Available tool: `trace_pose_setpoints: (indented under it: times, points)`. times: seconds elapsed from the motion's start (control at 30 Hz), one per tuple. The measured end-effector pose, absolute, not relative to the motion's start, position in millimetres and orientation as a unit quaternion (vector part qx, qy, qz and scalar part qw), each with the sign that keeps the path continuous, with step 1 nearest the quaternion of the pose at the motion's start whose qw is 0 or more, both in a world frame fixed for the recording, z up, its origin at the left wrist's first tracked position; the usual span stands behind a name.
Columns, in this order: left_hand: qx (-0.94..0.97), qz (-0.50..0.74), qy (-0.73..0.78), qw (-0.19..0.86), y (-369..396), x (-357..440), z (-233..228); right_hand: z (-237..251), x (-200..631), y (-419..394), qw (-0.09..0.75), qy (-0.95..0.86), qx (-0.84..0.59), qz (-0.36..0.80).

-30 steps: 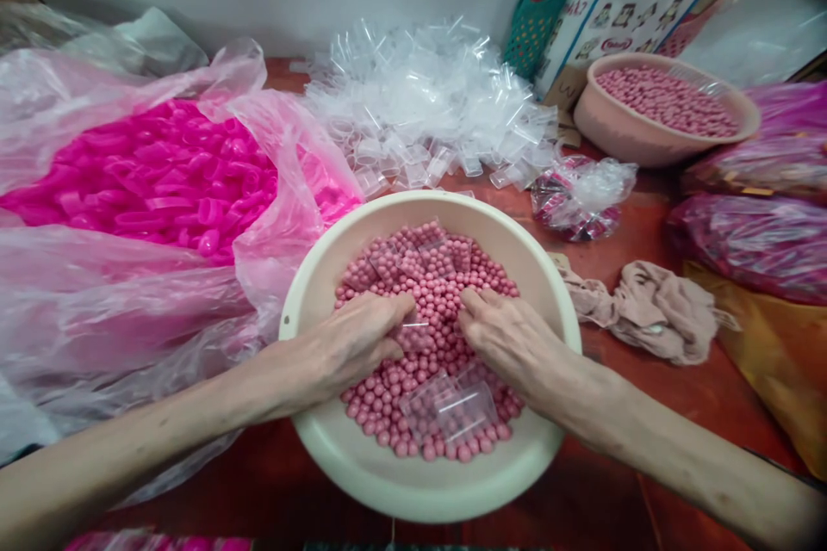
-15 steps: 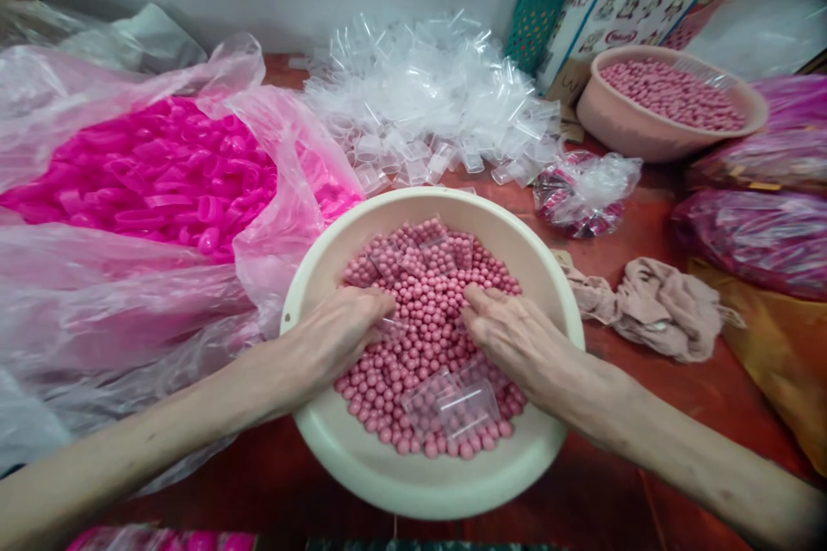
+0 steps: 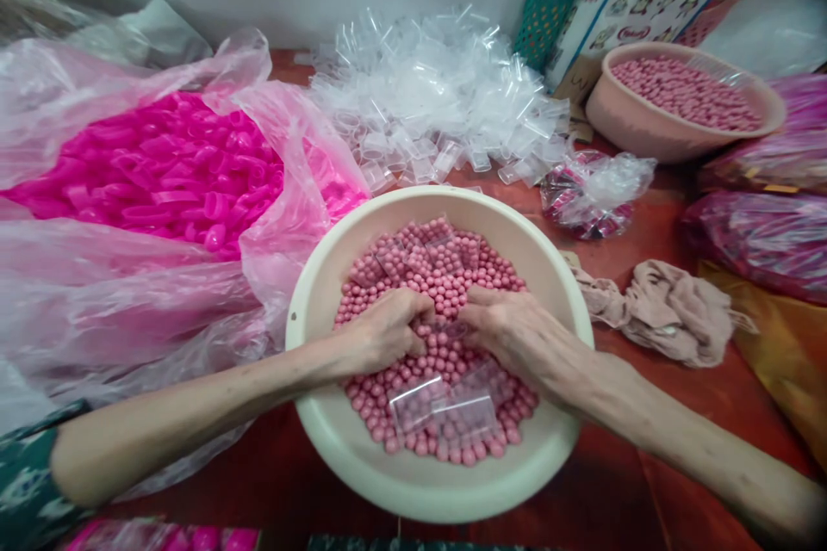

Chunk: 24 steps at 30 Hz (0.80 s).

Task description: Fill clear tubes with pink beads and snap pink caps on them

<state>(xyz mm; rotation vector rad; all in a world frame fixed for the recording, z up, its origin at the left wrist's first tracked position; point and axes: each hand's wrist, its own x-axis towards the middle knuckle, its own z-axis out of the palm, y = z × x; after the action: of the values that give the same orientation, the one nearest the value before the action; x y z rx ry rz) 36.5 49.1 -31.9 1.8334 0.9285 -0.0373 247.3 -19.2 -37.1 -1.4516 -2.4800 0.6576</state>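
A cream basin [image 3: 310,293] holds many round pink beads [image 3: 445,452], with several clear flat plastic sleeves [image 3: 465,417] lying on them. My left hand [image 3: 391,331] is low over the beads, left of the middle, its fingers curled closed; what they hold is hidden. Across from it, my right hand [image 3: 510,327] has its fingers pinched together at the beads. A small clear plastic sleeve shows at the right fingertips, partly hidden. More sleeves filled with beads lie toward the far side of the basin.
On the left, a pink plastic bag [image 3: 271,129] lies open around bright pink plastic pieces [image 3: 174,164]. Behind the basin is a heap of clear plastic pieces [image 3: 426,95]. A second bead-filled basin [image 3: 646,116], a knotted bag [image 3: 594,194] and a crumpled cloth [image 3: 678,310] are to the right.
My left hand has moved right, toward the middle of the basin and closer to my right hand. The right hand stays at nearly the same spot over the beads.
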Motion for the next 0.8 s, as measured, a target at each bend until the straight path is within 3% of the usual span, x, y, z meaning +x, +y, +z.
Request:
trace_pose_setpoints:
  times: [0.17, 0.3, 0.47, 0.57, 0.8]
  points:
    - [0.684, -0.001, 0.378, 0.624, 53, 40, -21, -23, 250, 0, 0.146, -0.803, -0.492, 0.303]
    - [0.614, 0.024, 0.385, 0.688, 52, 40, -20, -16, 259, -6, 0.157, -0.810, -0.502, 0.260]
    - [0.729, 0.022, 0.446, 0.518, 50, 34, -20, -25, 262, -19, 0.144, -0.863, -0.467, 0.130]
    - [0.763, -0.002, 0.439, 0.474, 52, 28, -23, -31, 253, -10, 0.164, -0.831, -0.504, 0.172]
    - [0.844, -0.011, 0.374, 0.384, 55, 16, -37, -34, 250, 19, 0.123, -0.741, -0.586, 0.305]
